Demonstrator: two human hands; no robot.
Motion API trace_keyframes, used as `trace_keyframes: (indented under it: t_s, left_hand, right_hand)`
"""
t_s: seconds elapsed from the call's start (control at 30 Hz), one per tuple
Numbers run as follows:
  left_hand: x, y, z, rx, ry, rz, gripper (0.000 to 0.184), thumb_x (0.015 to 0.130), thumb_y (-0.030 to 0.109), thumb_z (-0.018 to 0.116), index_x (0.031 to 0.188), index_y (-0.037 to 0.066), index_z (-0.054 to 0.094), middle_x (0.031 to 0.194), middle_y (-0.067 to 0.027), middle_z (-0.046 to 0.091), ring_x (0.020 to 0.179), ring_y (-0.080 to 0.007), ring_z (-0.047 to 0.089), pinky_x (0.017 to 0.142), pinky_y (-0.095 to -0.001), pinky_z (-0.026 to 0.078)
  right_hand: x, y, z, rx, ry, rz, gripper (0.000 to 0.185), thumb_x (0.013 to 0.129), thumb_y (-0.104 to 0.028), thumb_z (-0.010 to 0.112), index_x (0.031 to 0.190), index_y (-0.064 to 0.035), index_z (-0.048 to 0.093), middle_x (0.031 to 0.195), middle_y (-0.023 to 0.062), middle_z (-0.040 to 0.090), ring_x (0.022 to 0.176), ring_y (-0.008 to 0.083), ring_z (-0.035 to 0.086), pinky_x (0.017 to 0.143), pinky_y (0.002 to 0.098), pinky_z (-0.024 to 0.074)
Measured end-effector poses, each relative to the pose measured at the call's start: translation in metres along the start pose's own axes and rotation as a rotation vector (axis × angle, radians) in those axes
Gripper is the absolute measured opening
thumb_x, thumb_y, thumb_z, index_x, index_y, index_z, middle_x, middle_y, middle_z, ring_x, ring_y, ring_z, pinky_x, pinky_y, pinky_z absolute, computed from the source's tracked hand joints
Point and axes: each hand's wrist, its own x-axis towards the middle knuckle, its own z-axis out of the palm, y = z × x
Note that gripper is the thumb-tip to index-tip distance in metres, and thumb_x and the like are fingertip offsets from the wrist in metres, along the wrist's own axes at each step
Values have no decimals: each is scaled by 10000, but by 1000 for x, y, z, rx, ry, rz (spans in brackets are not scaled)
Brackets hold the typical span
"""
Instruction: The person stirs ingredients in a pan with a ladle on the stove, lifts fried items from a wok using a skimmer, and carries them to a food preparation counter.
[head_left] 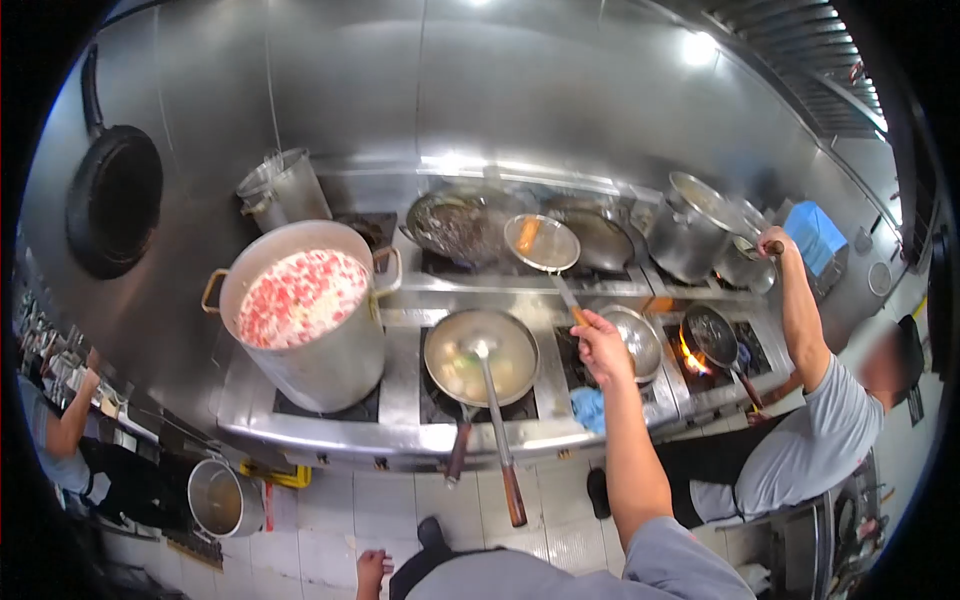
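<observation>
My right hand (603, 348) is closed around the wooden handle of a round mesh strainer (560, 256), held over the back of the stove. An orange-brown, oblong piece of food (528, 235) lies in its mesh. My left hand (373, 570) hangs low beside my body, fingers loosely apart, with nothing seen in it. In front of me, a pan (430, 350) of cloudy broth with pale chunks sits on a burner. A ladle (495, 420) rests in that pan, its wooden handle sticking out past the stove's front edge.
A tall pot (330, 370) with red and white contents stands left. Behind are a dark wok (425, 235) and a steel pot (675, 245). At right, a co-worker (800, 440) holds a pan (712, 335) over flames. A blue cloth (588, 408) lies at the stove's front.
</observation>
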Motion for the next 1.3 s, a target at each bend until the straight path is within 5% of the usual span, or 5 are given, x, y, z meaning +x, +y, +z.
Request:
trace_keyframes:
  t_s: [0.3, 0.53, 0.6, 0.9, 1.3]
  left_hand:
    - [27, 24, 175, 218, -398, -130, 257, 791, 198, 506, 1001, 51, 493, 846, -88, 551, 624, -189, 574, 473, -283, 485]
    - [63, 12, 300, -130, -493, -91, 444, 823, 325, 513, 1171, 94, 365, 972, -83, 513, 757, -234, 564, 580, -372, 485]
    - [66, 14, 320, -655, -518, -233, 489, 811, 375, 531, 1179, 104, 359, 1053, -102, 456, 844, -290, 544, 637, -401, 487]
    - [86, 4, 381, -694, -410, 44, 414, 809, 296, 566, 1143, 153, 369, 1015, -95, 434, 937, -325, 492, 745, -440, 475]
    - [90, 13, 414, -656, -127, -43, 399, 787, 116, 600, 1085, 140, 335, 1038, -91, 474, 880, -245, 525, 693, -366, 485]
  right_hand:
    - [-130, -11, -141, -214, 193, 41, 484, 737, 11, 539, 1200, 12, 398, 687, 26, 531, 402, 35, 377, 318, 162, 261]
    - [-129, 11, -199, -262, 285, 139, 493, 735, 7, 541, 1200, 18, 378, 691, 43, 534, 411, 47, 393, 322, 173, 275]
    - [-122, 11, -203, -236, 256, 228, 485, 737, -3, 541, 1191, 31, 375, 731, 53, 542, 425, 47, 402, 327, 170, 277]
    - [-131, 13, -200, 11, 162, 245, 483, 881, -403, 389, 1225, -69, 335, 955, 162, 578, 549, 138, 524, 409, 212, 383]
    - [-259, 139, -299, 83, 137, 563, 345, 886, -352, 384, 1055, -62, 463, 804, 147, 613, 500, 195, 562, 415, 273, 441]
